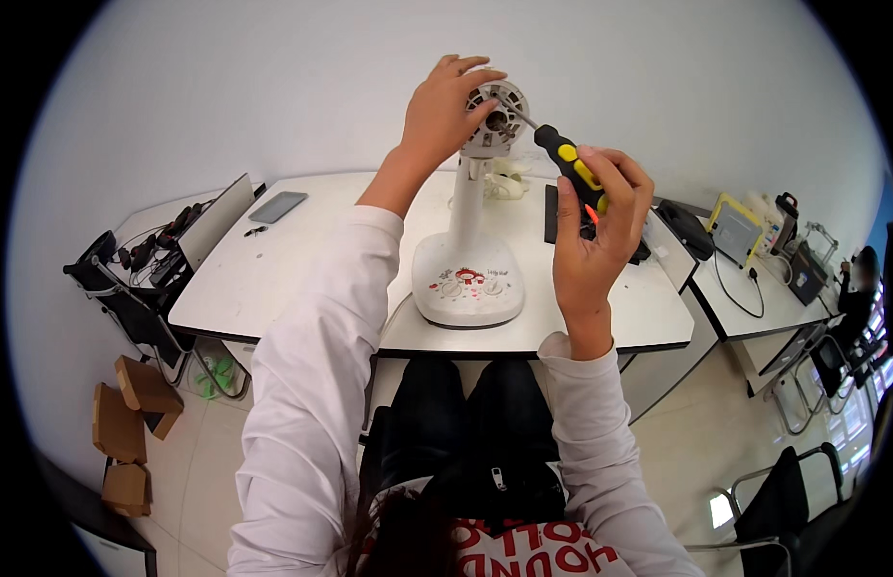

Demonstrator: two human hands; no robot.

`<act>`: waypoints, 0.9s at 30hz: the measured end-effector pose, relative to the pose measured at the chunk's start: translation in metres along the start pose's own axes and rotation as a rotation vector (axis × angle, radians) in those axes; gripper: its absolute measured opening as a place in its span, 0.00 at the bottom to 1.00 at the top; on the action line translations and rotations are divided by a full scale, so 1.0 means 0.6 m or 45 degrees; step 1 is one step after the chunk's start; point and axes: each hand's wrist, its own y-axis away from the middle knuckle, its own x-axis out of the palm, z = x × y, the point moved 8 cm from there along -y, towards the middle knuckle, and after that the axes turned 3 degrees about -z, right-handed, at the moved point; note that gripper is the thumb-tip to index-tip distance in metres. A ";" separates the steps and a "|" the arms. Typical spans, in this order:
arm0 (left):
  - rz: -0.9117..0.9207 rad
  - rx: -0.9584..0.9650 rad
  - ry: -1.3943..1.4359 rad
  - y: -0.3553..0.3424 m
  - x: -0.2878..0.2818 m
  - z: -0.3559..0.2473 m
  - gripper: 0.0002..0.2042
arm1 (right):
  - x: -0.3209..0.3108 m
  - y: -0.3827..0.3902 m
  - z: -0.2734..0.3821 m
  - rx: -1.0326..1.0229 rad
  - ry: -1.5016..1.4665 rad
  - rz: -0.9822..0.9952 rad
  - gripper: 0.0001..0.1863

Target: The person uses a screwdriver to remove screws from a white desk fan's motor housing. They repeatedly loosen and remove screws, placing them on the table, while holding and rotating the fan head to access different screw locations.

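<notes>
A white desk fan without its blades or cage stands on the white table; its round base carries dials and red marks, and a white post rises to the motor head. My left hand grips the motor head from the left. My right hand holds a black and yellow screwdriver, whose metal tip reaches into the front of the motor head.
A grey phone lies at the table's back left, beside a laptop and cables. A black flat item lies behind my right hand. Yellow-framed equipment sits on the right desk. Cardboard boxes stand on the floor at left.
</notes>
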 end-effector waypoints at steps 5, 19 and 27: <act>0.151 -0.228 0.223 -0.002 0.040 0.036 0.12 | 0.007 0.007 -0.007 0.063 -0.162 0.029 0.23; 0.108 -0.255 0.238 0.004 0.035 0.037 0.11 | 0.007 -0.002 0.011 -0.005 -0.211 0.042 0.27; 0.138 -0.267 0.228 0.000 0.036 0.035 0.11 | 0.002 -0.008 0.014 0.001 -0.125 0.049 0.23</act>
